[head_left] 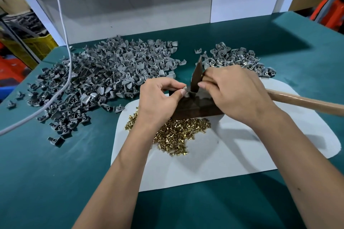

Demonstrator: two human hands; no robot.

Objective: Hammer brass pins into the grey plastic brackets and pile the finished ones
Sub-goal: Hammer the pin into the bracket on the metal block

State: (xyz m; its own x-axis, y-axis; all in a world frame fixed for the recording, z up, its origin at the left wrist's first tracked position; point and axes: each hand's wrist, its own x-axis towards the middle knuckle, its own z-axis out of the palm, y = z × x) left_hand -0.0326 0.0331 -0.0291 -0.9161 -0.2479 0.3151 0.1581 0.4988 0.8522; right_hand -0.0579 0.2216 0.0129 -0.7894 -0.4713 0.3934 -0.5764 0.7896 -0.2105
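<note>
Overhead, a green worktop (55, 182) fills the view, with a white sheet (232, 154) lying on it and a dark metal block (193, 108) standing on that sheet as the centre of things. Behind the block rises a grey and white back panel (149, 5); yellow and orange crates show past the worktop's left edge. Left of the block sprawls a big heap of grey plastic brackets (104, 76), a white cable (63, 80) trailing across it. Behind and right of the block sits a smaller pile of brackets (240, 59) showing brass. Just in front of the block lie loose brass pins (178, 135). The left hand (160, 98) pinches a single bracket (186, 92) on top of the block. The right hand (232, 91) curls round a hammer (197, 78), its wooden handle running off right of the block. Bare green stays open nearest the camera and far right. No writing can be read
</note>
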